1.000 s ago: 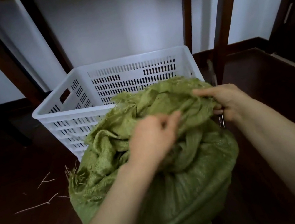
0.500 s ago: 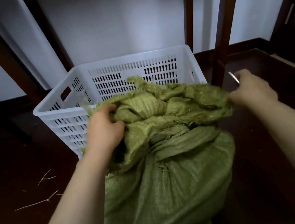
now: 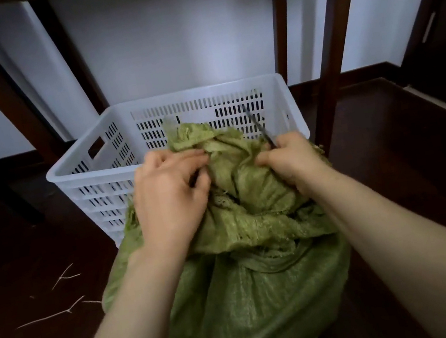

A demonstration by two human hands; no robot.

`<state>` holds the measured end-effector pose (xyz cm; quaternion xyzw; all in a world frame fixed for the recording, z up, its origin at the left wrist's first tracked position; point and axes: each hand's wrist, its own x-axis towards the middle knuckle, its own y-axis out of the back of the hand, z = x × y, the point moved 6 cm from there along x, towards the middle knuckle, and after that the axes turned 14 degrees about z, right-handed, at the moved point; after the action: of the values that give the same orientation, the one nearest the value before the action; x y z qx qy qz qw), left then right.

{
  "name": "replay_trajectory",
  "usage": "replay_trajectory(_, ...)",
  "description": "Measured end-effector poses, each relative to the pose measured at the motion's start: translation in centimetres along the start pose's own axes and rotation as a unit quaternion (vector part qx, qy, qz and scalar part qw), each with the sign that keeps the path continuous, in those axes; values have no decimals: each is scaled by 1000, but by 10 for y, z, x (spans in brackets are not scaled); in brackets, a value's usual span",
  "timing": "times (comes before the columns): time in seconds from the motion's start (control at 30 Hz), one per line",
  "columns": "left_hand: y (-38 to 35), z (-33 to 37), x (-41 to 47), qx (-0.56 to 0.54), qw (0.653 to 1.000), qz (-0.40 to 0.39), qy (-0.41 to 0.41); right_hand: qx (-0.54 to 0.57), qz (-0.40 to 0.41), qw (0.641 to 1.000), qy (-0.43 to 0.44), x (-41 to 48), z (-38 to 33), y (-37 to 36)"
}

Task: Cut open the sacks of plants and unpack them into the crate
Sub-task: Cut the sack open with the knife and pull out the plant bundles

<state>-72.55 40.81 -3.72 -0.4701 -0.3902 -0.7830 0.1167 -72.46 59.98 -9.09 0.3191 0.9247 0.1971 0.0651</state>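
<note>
The green sack [image 3: 252,296] stands tall on the floor [image 3: 23,255] by the white crate [image 3: 95,187]. The left grip [image 3: 170,195] and right grip [image 3: 288,163] squeeze its bunched top. A thin blade [image 3: 259,126] pokes up from the right one.

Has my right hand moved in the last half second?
Yes. The right hand moved left, from beyond the right corner of the white crate onto the green sack.

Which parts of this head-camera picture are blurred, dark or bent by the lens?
Head view: fingers of the left hand and the thin dark tool in the right hand smear with motion blur; the sack lower down looks sharper; the floor is underexposed; the wooden posts lean outward, wide-angle distortion; no glare on the wall.
</note>
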Motion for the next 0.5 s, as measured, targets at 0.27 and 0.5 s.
replay_trajectory(0.27,-18,-52,-23,123,897,-251,342,177,89,975,-101,16,-8,53)
replay_trajectory(0.5,-28,-56,-36,-286,760,-176,556,-192,162,963,98,14,-27,87)
